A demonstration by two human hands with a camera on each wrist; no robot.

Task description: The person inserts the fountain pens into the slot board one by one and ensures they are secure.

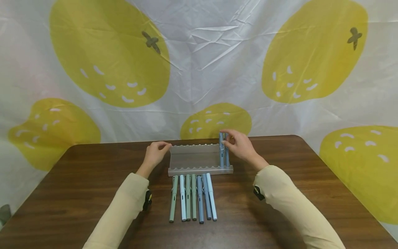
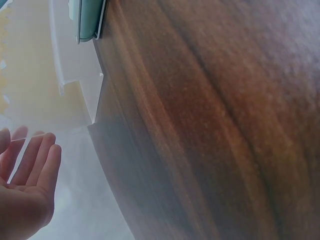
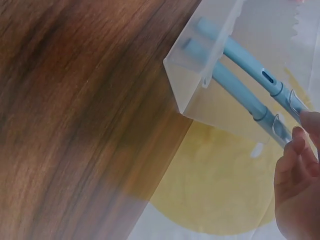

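Note:
A frosted clear pen rack (image 1: 194,157) with scalloped edges stands near the table's back edge. My left hand (image 1: 155,153) pinches its upper left corner between thumb and fingertips; in the left wrist view that hand (image 2: 32,175) has its other fingers spread. At the rack's right end, two blue pens stand in neighbouring slots. My right hand (image 1: 239,143) grips the cap end of the inner blue pen (image 1: 221,150), whose lower end sits in the rack's front ledge. The outer blue pen (image 3: 240,92) leans beside it, partly behind my fingers (image 3: 295,155).
In front of the rack several capped pens lie side by side: green pens (image 1: 173,200), light blue pens (image 1: 183,199) and darker blue pens (image 1: 200,200). The brown wooden table (image 1: 102,166) ends at a white cloth with yellow lemons (image 1: 214,119) behind.

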